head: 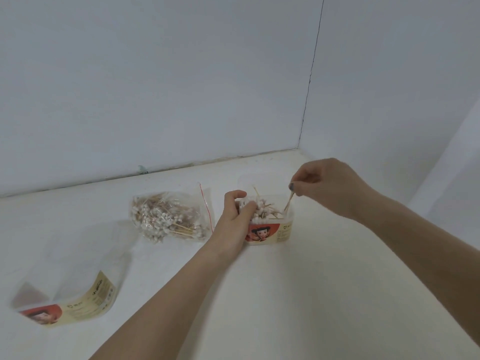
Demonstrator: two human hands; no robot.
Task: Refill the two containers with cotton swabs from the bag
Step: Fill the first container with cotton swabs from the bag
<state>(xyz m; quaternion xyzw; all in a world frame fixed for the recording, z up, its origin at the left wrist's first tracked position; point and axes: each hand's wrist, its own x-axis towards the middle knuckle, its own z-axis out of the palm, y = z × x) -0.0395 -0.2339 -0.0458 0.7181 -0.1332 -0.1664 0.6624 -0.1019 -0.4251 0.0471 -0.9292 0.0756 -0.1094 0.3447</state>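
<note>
Hands are working at the far counter tub point(270, 233): left hand point(235, 216) is gripping its rim steady while right hand point(330, 187) is pinching swabs point(288, 202) upright to slot them in.

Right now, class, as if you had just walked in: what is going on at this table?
A person is filling a clear container with cotton swabs. The left hand grips its near-left rim, fingers among the swabs inside, while the right hand pinches a single swab standing at the right side. The bag, still holding many swabs, lies open to the left. A second container sits further left and looks empty.
</note>
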